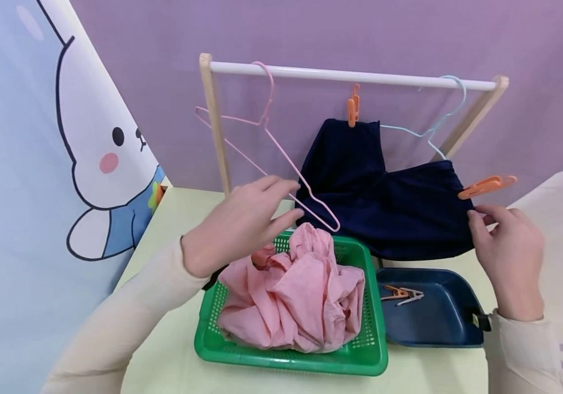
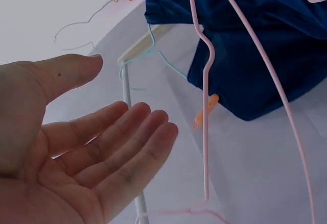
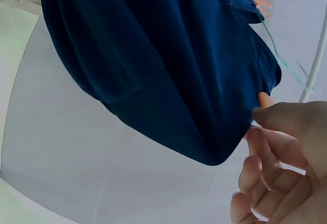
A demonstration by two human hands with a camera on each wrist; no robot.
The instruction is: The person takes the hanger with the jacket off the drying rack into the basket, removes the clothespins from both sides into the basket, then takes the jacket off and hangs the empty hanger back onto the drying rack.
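My right hand (image 1: 510, 246) pinches the side edge of a navy blue garment (image 1: 379, 219) between thumb and index finger, just below an orange clothespin (image 1: 483, 188). In the right wrist view the pinched cloth (image 3: 168, 81) hangs in folds. The garment is on a light blue hanger (image 1: 433, 132), and a second orange clothespin (image 1: 353, 112) grips its upper left part. My left hand (image 1: 242, 224) holds nothing, its fingers loosely extended beside the lower end of a pink hanger (image 1: 264, 117). The left wrist view shows that palm (image 2: 76, 157) facing up.
Both hangers hook over the white rail (image 1: 311, 73) of a wooden-legged rack. Below stands a green basket (image 1: 291, 362) with crumpled pink cloth (image 1: 296, 301). Right of it, a dark blue tray (image 1: 439, 323) contains small clothespins (image 1: 401, 294).
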